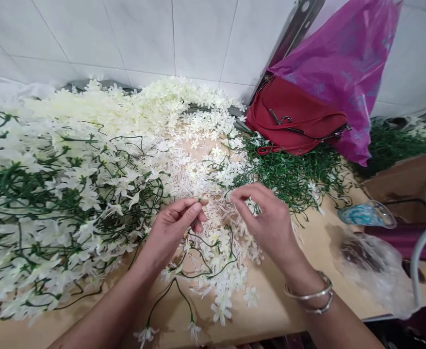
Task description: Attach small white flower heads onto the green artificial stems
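My left hand (pixel 174 228) pinches the tip of a thin green stem (pixel 184 274) of an artificial flower sprig with small white blossoms that trails down toward the table's front edge. My right hand (pixel 267 220) is just to its right, fingers curled in a pinch over a heap of loose white flower pieces (pixel 198 169); what it holds is too small to name. Silver bangles (pixel 313 293) circle the right wrist. Both hands hover over the tan tabletop (pixel 271 310).
A big pile of assembled white-flower sprigs (pixel 53 194) fills the left. Bare green stems (pixel 293 174) lie at centre right. A red bag (pixel 295 118) and purple plastic bag (pixel 347 63) lean on the tiled wall. A clear plastic bag (pixel 373 264) and cardboard box (pixel 405 182) sit at right.
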Action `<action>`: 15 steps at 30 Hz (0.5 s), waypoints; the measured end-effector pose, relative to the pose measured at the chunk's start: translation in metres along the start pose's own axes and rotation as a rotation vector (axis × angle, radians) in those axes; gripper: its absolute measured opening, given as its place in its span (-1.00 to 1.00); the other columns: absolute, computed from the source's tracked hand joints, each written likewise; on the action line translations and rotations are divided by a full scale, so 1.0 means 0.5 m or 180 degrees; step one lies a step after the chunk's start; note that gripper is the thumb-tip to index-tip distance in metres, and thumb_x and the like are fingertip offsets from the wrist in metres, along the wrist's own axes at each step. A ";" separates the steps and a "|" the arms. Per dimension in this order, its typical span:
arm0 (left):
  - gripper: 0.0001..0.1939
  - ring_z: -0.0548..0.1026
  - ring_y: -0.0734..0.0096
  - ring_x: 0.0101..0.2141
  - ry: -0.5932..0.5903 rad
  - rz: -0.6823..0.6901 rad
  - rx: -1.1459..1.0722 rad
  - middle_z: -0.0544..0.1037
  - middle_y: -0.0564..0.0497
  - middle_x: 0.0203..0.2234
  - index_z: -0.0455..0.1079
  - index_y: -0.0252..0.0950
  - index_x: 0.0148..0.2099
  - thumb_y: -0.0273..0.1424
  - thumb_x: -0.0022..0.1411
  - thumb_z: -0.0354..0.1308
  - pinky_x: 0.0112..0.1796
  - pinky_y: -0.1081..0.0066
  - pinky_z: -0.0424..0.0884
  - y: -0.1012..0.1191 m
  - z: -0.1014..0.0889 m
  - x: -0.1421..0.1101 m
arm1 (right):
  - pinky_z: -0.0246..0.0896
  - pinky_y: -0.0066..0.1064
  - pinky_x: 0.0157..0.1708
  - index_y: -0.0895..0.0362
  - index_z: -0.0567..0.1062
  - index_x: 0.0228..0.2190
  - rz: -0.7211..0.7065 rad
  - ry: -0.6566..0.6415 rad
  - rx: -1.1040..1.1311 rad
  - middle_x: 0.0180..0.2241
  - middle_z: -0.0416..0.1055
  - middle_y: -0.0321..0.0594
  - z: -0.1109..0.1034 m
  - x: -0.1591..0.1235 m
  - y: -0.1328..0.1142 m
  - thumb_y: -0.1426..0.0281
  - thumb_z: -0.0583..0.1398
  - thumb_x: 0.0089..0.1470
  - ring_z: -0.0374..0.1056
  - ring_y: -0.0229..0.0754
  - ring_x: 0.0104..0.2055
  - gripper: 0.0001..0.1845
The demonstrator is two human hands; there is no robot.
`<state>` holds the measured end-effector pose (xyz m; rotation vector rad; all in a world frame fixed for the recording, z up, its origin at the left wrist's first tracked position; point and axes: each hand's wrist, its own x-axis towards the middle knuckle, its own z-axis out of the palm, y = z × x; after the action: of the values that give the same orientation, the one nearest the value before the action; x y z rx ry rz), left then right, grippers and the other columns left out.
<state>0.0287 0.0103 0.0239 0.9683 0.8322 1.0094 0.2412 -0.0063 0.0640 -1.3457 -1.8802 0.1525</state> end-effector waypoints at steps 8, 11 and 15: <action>-0.70 0.49 0.52 -0.53 -0.0368 -0.0232 0.0309 0.63 0.03 -0.47 0.52 -0.30 -0.22 -0.16 0.23 0.39 -0.44 0.48 0.45 0.003 0.015 -0.001 | 0.27 -0.21 -0.18 0.11 0.54 -0.34 0.0505 -0.0377 -0.0703 -0.26 0.51 -0.12 0.037 0.088 0.080 0.49 0.28 0.15 0.43 -0.03 -0.22 -0.95; -0.71 0.48 0.50 -0.50 -0.0288 -0.0063 0.0463 0.60 0.04 -0.47 0.51 -0.30 -0.27 -0.16 0.27 0.35 -0.38 0.46 0.47 0.004 0.012 0.001 | 0.21 -0.26 -0.23 0.08 0.47 -0.42 0.0518 -0.0335 -0.0610 -0.35 0.49 -0.19 0.031 0.093 0.078 0.51 0.22 0.19 0.40 -0.07 -0.28 -0.86; -0.70 0.47 0.47 -0.46 -0.0156 0.0109 0.0479 0.55 0.05 -0.48 0.49 -0.28 -0.29 -0.13 0.31 0.31 -0.34 0.43 0.47 0.002 0.006 0.003 | 0.16 -0.29 -0.29 0.05 0.45 -0.37 0.0685 -0.0072 -0.0510 -0.44 0.45 -0.28 -0.002 0.079 0.067 0.50 0.19 0.22 0.34 -0.13 -0.38 -0.87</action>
<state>0.0317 0.0110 0.0258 1.1345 0.8625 0.9585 0.2625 0.0409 0.0685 -1.6618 -1.7936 0.1283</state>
